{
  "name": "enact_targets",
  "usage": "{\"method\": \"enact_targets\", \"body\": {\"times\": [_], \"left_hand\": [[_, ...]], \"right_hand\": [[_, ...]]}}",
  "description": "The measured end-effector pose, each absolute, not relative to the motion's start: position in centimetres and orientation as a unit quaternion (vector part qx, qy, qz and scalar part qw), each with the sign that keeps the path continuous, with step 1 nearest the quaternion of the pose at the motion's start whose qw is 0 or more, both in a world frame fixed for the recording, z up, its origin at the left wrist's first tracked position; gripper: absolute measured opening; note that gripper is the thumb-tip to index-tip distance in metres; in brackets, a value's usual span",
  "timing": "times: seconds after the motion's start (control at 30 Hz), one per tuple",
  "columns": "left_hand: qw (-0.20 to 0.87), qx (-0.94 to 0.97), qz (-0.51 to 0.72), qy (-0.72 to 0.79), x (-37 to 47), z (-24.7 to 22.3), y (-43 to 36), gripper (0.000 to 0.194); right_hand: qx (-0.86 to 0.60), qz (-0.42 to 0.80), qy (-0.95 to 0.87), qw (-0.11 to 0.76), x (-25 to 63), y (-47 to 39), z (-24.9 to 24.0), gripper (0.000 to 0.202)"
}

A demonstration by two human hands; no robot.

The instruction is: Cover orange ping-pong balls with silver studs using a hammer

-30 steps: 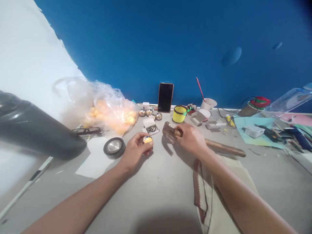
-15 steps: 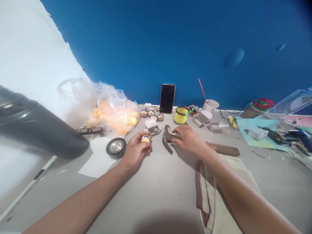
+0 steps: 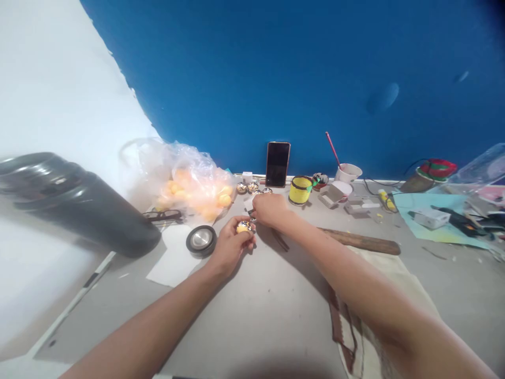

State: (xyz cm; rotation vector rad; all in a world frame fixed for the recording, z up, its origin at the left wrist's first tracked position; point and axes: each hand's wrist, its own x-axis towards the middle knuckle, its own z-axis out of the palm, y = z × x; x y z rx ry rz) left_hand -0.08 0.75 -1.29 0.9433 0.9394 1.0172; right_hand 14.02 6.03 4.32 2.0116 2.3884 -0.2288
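My left hand (image 3: 231,245) holds a yellow ball (image 3: 244,227) partly covered with shiny metal studs. Just beyond it, my right hand (image 3: 270,210) reaches into the small white box (image 3: 248,204) of metal pieces, its fingers bent down and pressed together; anything between them is too small to make out. My right hand and forearm hide much of the box and the hammer's head. The hammer's wooden handle (image 3: 363,241) sticks out to the right of my forearm. Several studded balls (image 3: 253,187) sit behind the box.
A round black lid (image 3: 201,240) rests on white paper (image 3: 169,260) at left, near a dark bottle (image 3: 90,210) and a bag of orange balls (image 3: 197,184). A phone (image 3: 278,164) leans on the wall; a yellow tape roll (image 3: 300,191) and a cup (image 3: 349,172) stand right of it. Cloth (image 3: 398,273) lies under my right arm.
My right hand has moved left and away from above the hammer to the small box. My left hand still holds the ball. The whole view has shifted slightly.
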Motion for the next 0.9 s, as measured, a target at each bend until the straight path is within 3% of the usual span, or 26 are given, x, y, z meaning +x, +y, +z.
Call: {"method": "enact_targets", "body": {"times": [0.73,0.9], "left_hand": [[0.678,0.423,0.432,0.419,-0.1,-1.2,0.8,0.042],[0.679,0.426,0.429,0.417,-0.1,-1.2,0.8,0.041]], "right_hand": [[0.668,-0.099,0.736,-0.05,14.4,6.4,2.4,0.033],[0.662,-0.122,0.733,-0.097,14.9,6.1,3.4,0.02]]}}
